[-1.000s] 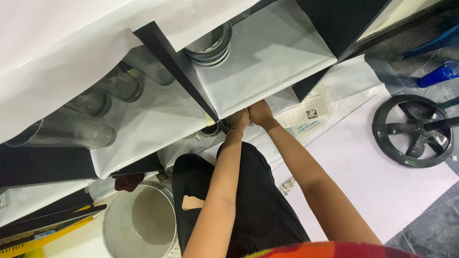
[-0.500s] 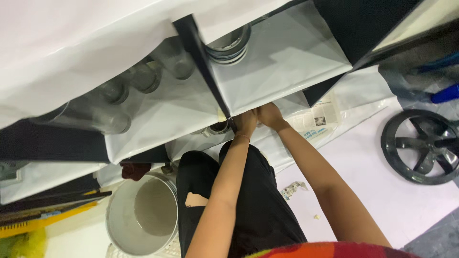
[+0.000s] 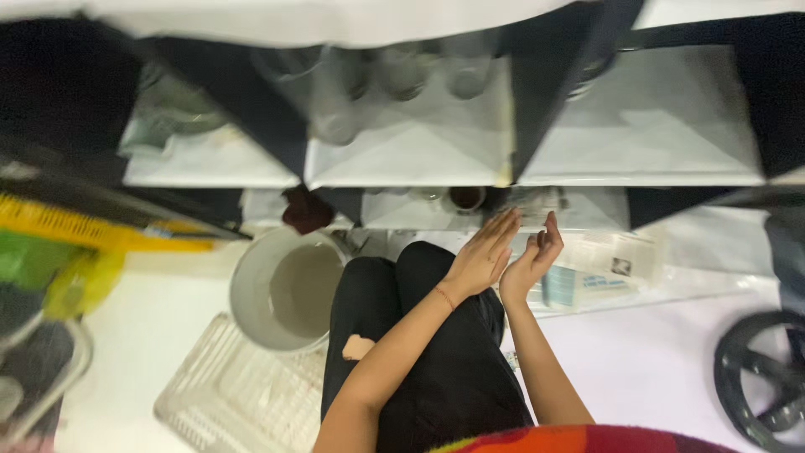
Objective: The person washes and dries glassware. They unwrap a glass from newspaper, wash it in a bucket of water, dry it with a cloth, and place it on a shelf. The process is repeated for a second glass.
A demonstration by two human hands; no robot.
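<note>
At frame centre, the left hand (image 3: 485, 256) and right hand (image 3: 530, 262) are raised with open, flat fingers, holding nothing, just below the white-lined black shelf (image 3: 419, 159). Blurred glass jars (image 3: 402, 71) sit above. A smooth grey bucket (image 3: 285, 289) stands lower left, a ribbed plastic tray (image 3: 226, 398) beneath.

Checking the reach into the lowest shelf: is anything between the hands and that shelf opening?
Nothing visible. The left hand and right hand, both empty, hover right before the lower shelf; its contents are blurred.
</note>
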